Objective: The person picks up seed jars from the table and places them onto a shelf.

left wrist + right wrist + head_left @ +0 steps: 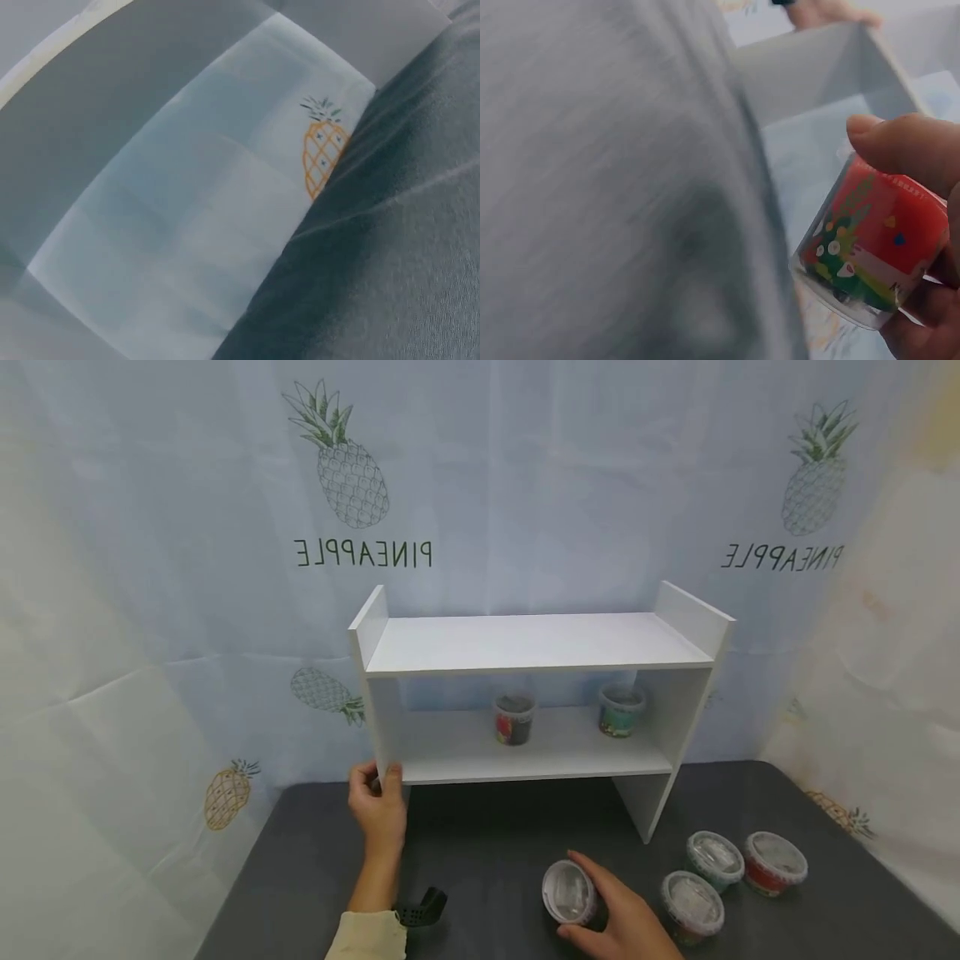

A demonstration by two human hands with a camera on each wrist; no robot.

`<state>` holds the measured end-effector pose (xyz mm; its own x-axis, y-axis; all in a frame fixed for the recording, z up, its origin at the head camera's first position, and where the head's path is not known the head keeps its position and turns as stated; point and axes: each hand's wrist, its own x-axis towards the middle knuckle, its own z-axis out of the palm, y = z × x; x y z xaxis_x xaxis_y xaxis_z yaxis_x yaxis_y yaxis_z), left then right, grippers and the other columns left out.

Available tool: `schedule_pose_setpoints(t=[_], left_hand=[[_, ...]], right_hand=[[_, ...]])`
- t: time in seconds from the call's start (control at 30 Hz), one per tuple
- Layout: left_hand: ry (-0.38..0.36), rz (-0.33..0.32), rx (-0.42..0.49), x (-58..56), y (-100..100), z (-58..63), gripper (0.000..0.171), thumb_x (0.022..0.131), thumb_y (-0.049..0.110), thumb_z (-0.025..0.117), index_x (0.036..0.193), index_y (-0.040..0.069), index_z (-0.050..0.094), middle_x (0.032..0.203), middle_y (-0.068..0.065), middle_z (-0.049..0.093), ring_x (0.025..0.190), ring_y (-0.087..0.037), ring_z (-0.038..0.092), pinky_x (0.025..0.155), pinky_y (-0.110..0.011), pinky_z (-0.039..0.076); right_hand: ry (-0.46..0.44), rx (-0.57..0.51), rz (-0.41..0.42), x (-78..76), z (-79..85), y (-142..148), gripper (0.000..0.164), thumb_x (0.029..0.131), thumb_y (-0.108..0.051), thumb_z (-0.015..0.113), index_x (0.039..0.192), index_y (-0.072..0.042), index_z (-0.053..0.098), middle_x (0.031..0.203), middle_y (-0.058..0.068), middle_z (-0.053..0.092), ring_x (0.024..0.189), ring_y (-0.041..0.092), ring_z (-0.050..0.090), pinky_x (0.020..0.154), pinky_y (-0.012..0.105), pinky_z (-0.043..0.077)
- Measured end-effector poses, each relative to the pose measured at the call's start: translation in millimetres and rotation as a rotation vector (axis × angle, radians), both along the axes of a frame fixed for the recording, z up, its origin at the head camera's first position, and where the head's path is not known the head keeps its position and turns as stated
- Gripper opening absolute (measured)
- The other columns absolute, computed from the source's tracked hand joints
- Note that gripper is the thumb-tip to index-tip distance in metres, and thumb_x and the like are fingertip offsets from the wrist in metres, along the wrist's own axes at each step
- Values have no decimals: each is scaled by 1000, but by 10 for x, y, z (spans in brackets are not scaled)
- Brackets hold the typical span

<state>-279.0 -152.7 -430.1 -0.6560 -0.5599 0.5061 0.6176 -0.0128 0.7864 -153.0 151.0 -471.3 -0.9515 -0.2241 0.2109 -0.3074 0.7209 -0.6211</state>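
My left hand grips the lower left side panel of a white two-tier shelf, the thumb in front and the fingers round the outer side. In front of the shelf, my right hand holds a small lidded plastic tub between thumb and fingers. Its red label with a green cartoon figure shows in the right wrist view, where the tub is tilted. On the shelf's lower board stand a red and dark tub and a green tub. The left hand is out of sight in the left wrist view.
To the right on the dark table stand a green tub, a red tub and another lidded tub. A black strap piece juts from the left wrist. A pineapple-print curtain hangs behind the shelf.
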Motion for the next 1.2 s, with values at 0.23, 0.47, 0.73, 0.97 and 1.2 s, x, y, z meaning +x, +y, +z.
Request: schedule_pose_setpoints(t=[0.23,0.47,0.73,0.97,1.2], left_hand=[[-66,55,-65,251,45,232,17,88,-6,62,100,-16,55,93,-6,56,70,-5,55,57,-17,45],[-46,159,-90,292,92,228,14,89,-6,62,100,-14,58,92,-8,56,73,-13,51,57,-21,43],[10,343,-161,88,35,41,13,80,-11,67,92,-9,63,87,-16,57,79,-12,52,68,-18,43],[59,381,-191,2,-38,32,18,72,-7,75,88,-2,67,80,-12,60,74,-9,54,67,-18,43],[64,406,-227,9,-24,53,16,76,-7,75,87,-4,64,80,-15,57,73,-13,52,69,-19,41]], right_hand=[[75,-136,15,-86,398,-375,82,73,-55,79,144,-37,42,141,-9,53,121,18,59,92,38,53],[181,-307,111,-282,901,-840,86,73,-44,85,147,-27,44,135,-7,57,113,13,62,88,34,54],[202,-349,223,-600,1181,-1265,83,80,-43,80,149,-23,40,138,-6,54,124,12,56,101,38,48],[205,-427,287,-860,1299,-1514,77,87,-34,75,151,-17,35,140,2,53,127,17,54,102,39,47],[169,-402,284,-999,1333,-1691,79,88,-40,72,153,-17,32,139,3,53,125,17,56,95,35,51]])
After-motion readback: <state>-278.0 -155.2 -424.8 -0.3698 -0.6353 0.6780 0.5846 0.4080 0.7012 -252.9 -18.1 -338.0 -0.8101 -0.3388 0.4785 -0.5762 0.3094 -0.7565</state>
